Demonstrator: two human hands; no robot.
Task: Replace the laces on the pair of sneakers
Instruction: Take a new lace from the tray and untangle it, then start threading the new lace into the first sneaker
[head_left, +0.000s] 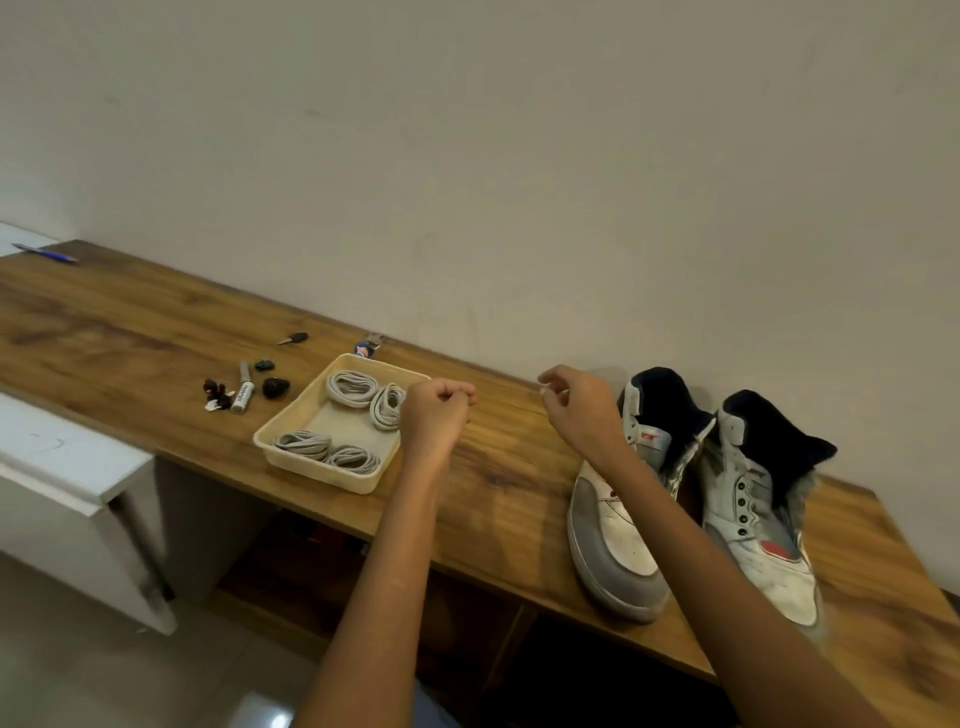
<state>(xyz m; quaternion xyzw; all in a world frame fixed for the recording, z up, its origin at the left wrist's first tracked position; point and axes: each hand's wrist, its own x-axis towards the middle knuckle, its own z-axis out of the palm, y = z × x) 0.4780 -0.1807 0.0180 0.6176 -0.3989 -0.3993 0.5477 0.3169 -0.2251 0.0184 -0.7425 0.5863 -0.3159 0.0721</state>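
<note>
Two sneakers (696, 499) stand unlaced at desk (130, 332) right; four coiled laces (353, 415) wait in tray (291, 447) left. Left hand (436, 410) curled, right hand (576, 410) loosely curled, apparently empty. Lacing not begun.

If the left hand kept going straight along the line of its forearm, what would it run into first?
Probably nothing on the table: the left hand points past the tray's right edge toward the wall, though depth is hard to judge.
</note>
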